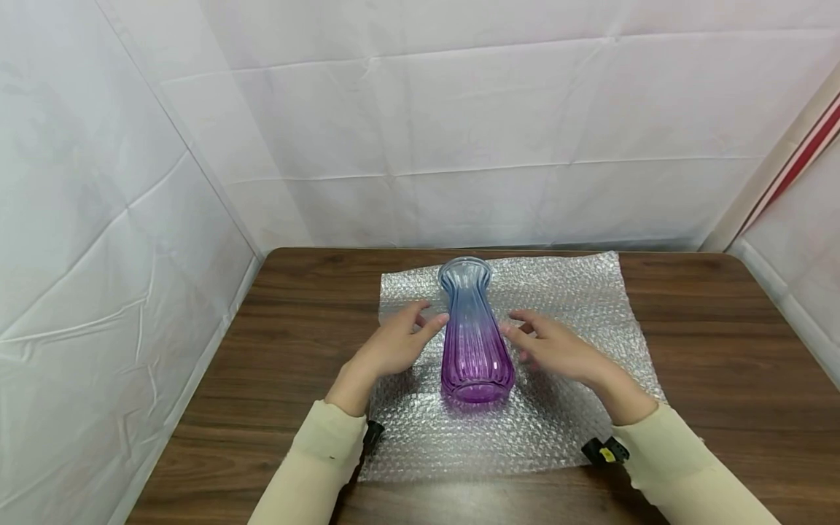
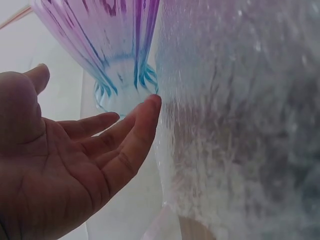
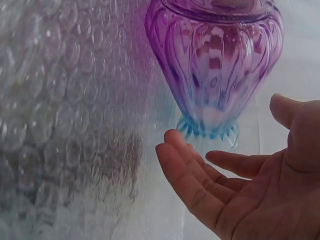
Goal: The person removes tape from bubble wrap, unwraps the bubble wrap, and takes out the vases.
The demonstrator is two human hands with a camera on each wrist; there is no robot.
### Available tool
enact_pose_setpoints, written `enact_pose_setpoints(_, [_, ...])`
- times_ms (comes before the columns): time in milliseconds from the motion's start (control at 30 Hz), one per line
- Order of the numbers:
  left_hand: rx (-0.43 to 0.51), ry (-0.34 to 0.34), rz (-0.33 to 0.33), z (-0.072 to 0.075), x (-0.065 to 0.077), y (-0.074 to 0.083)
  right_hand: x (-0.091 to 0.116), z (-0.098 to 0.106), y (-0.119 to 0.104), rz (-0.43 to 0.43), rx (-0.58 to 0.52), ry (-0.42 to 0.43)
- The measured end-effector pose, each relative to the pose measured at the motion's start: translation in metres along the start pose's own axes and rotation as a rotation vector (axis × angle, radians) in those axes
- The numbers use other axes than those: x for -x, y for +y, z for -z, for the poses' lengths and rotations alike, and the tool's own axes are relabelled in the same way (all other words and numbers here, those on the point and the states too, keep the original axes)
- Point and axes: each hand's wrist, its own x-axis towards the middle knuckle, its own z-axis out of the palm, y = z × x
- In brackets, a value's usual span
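Note:
A ribbed glass vase [image 1: 474, 339], blue at the neck and purple toward its base, lies on its side on a sheet of bubble wrap [image 1: 564, 415]. Its flared mouth points to the far side, its base toward me. On the vase's left is my left hand [image 1: 399, 341], thumb near the glass and fingers loosely bent. My right hand [image 1: 547, 344] is at its right side in much the same way, fingertips close by the purple part. In both wrist views the palms face the vase [image 3: 215, 65] and nothing is gripped.
The bubble wrap lies on a dark wooden table [image 1: 282, 379], its back edge near the table's far edge. White sheeting [image 1: 459, 124] hangs behind and on the left. A red stripe [image 1: 803, 157] runs along the right side. Each sleeve carries a small black device [image 1: 605, 450] at the wrist.

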Motion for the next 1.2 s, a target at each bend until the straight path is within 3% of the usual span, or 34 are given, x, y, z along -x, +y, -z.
enact_pose_setpoints(367, [0.030, -0.048, 0.028, -0.008, -0.006, 0.005, -0.007, -0.008, -0.004, 0.004, -0.045, -0.025])
enact_pose_setpoints(600, [0.147, -0.108, 0.054, -0.014, -0.011, 0.007, -0.011, -0.012, -0.009, -0.016, -0.083, -0.048])
enact_pose_setpoints(833, [0.194, -0.118, 0.065, -0.020, -0.011, 0.008, -0.013, -0.018, -0.010, -0.039, -0.095, -0.056])
enact_pose_setpoints(1200, [0.286, -0.170, 0.045, -0.027, -0.015, 0.012, -0.015, -0.023, -0.013, -0.001, -0.122, -0.060])
